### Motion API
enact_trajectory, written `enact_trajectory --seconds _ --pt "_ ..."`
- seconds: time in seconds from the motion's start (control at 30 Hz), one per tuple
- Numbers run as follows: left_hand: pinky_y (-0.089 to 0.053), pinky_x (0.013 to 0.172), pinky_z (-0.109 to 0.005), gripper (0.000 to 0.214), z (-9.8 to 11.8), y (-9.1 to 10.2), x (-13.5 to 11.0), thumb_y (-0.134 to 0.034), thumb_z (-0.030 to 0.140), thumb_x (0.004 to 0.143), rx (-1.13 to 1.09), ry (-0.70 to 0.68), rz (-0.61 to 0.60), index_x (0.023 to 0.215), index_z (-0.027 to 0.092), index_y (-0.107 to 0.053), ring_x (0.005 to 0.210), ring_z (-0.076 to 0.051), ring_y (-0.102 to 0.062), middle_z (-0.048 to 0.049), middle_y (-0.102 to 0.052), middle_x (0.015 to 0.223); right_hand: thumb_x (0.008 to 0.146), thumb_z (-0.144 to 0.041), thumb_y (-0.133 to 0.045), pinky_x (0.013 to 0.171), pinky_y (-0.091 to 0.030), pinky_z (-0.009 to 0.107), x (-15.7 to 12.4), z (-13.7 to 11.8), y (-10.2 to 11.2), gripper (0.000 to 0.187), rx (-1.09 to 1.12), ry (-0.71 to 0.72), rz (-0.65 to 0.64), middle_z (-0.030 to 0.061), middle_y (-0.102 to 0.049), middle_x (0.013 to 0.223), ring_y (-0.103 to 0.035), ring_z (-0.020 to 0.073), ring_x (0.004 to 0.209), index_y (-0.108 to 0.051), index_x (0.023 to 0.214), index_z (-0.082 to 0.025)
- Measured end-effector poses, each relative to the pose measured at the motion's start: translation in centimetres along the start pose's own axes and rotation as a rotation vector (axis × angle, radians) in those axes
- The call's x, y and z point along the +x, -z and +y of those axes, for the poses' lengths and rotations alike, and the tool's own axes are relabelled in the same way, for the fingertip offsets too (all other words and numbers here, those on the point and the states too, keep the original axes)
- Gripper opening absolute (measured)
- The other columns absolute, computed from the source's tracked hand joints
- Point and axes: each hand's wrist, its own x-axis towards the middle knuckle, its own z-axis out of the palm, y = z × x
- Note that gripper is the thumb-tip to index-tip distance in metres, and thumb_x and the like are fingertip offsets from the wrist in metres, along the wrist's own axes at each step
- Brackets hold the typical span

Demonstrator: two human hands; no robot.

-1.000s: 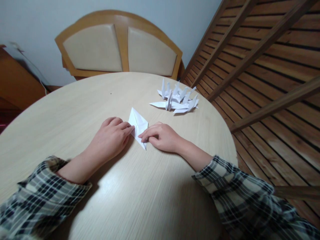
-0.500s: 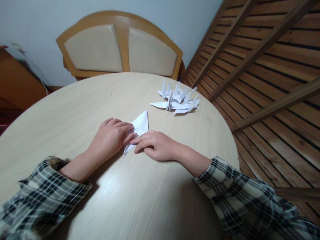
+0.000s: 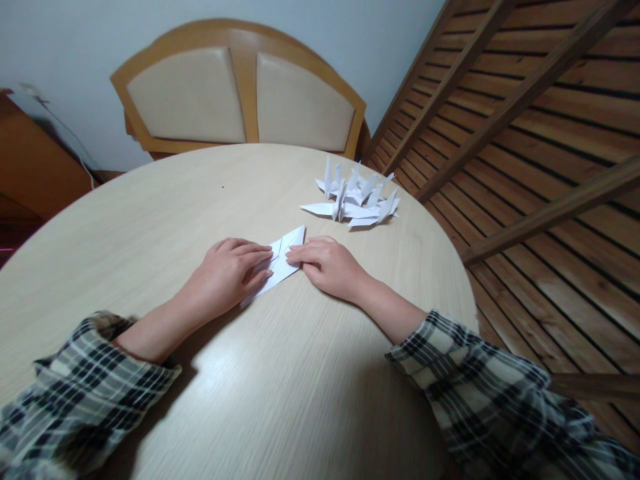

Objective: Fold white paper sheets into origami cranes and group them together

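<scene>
A folded white paper piece lies flat on the round light-wood table, its point aimed up and to the right. My left hand rests on the paper's left part, fingers stretched out and pressing it down. My right hand presses its fingertips on the paper's right edge, the fingers bent and close together. Both sleeves are plaid.
Several finished white paper cranes sit in a small heap at the table's far right. A wooden chair with cream pads stands behind the table. Wooden stairs run along the right, close to the table's edge.
The paper has turned from pointing up-left to lying flatter with its point up-right. My right hand has slid up along its right edge; my left hand has stayed on it.
</scene>
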Motion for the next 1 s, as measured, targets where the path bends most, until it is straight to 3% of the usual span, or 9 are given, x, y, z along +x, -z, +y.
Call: enact_trajectory --seconds 0.23,0.5,0.73,1.0 --pt "-0.047 0.102 -0.053 0.037 0.3 0.1 0.0 -0.05 0.036 0.101 0.006 -0.038 0.018 0.127 0.018 -0.07 0.118 -0.032 -0.062 -0.0122 -0.072 0.128 0.086 -0.004 -0.053 0.098 -0.041 0.037 0.1 -0.4 0.3 0.035 -0.038 -0.041 -0.063 0.0017 -0.079 0.113 -0.072 0.0184 0.109 -0.078 0.102 -0.022" --pt "-0.046 0.099 -0.054 0.033 1.0 0.7 0.0 -0.049 0.022 0.098 0.022 -0.071 0.063 0.12 0.019 -0.073 0.114 -0.033 -0.063 -0.0106 -0.075 0.122 0.085 -0.005 -0.052 0.091 -0.033 0.038 0.1 -0.9 0.9 0.036 -0.069 -0.06 -0.08 0.001 -0.081 0.107 -0.07 0.0194 0.104 -0.079 0.098 -0.023" --pt "-0.048 0.099 -0.053 0.036 0.6 0.3 0.1 -0.046 0.015 0.097 0.006 -0.077 0.064 0.121 0.017 -0.073 0.114 -0.033 -0.062 -0.0104 -0.076 0.121 0.083 -0.007 -0.057 0.085 -0.034 0.036 0.3 -1.3 1.3 0.03 -0.058 -0.007 -0.134 0.0016 -0.08 0.098 -0.069 0.0192 0.095 -0.079 0.097 -0.021" --pt "-0.053 0.098 -0.049 0.036 -0.1 -0.3 0.3 -0.049 0.013 0.094 -0.081 -0.113 0.078 0.119 0.016 -0.073 0.109 -0.029 -0.067 -0.0095 -0.077 0.119 0.088 -0.019 -0.067 0.087 -0.035 0.034 0.1 -1.1 1.1 0.018 -0.033 0.078 -0.158 0.0021 -0.077 0.102 -0.066 0.0195 0.098 -0.077 0.102 -0.025"
